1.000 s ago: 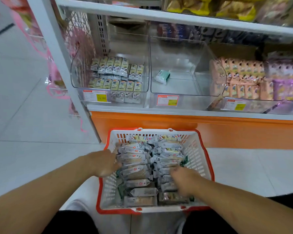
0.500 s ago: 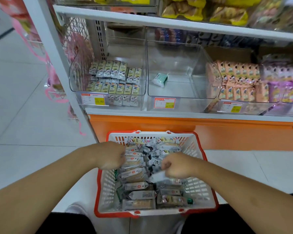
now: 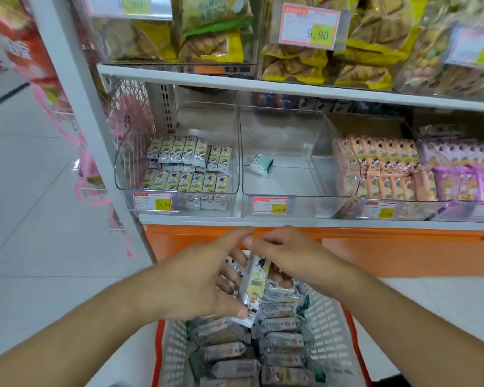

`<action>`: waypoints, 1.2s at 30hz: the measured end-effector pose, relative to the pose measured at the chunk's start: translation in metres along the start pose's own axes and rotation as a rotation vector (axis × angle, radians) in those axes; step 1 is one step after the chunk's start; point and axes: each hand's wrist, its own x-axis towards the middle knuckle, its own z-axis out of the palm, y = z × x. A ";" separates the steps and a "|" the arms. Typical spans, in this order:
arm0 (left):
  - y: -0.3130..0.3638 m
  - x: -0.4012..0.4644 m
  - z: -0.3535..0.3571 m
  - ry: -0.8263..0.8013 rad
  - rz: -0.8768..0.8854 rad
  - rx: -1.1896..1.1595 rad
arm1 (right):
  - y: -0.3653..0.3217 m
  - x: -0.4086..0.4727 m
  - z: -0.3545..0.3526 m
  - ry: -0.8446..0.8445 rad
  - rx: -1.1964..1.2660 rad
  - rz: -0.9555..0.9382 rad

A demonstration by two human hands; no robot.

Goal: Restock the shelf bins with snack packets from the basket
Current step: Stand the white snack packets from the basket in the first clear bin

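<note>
Both hands, left [image 3: 204,277] and right [image 3: 287,254], are pinching 1 packet [image 3: 254,283] above the basket [image 3: 327,325]; next it likely needs lifting into a bin [image 3: 176,174].

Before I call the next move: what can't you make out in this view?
- Basket far end: hidden behind both hands, left hand, right hand.
- Extra packets behind the held packet: fingers cover them.
- Middle bin's price tag: print too small.
- Basket's near rim: cut off by the bottom edge.
</note>
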 end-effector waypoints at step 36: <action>-0.076 0.200 -0.213 0.457 -0.201 0.845 | -0.018 0.089 -0.026 0.241 -0.681 -0.220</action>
